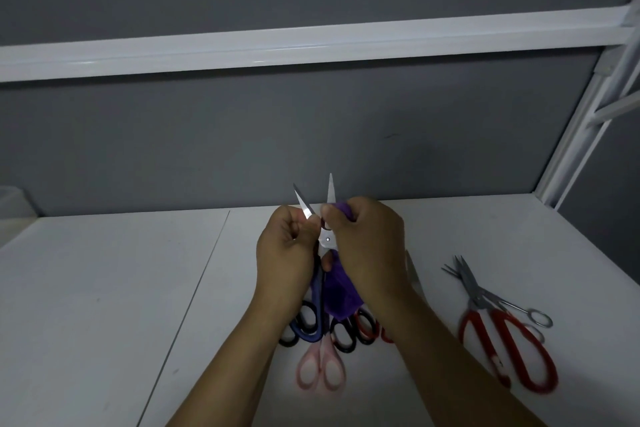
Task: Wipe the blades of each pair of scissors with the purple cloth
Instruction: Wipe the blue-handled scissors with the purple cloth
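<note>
Head view: both hands are raised over a white counter (104, 288), with blue-handled scissors (326, 240) between them, blades spread and pointing up toward the grey wall (207, 149).
Left hand (287, 253): fingers curled round the scissors beside the left blade and pivot.
Right hand (370, 243): fingers pinch the purple cloth (337, 291) onto the right blade; the cloth's loose end hangs below the palm.
Under the wrists: pink-handled scissors (320, 371), black-handled scissors (343, 336) and red-and-black-handled scissors (367, 326) lie close together on the counter; forearms and cloth hide their blades.
Right side: big red-handled scissors (519, 354) lie crossed with small steel scissors (512, 305), well apart from the hands.
Behind: a white rail (311, 45) runs along the wall, and a white frame post (585, 121) stands at the right.
</note>
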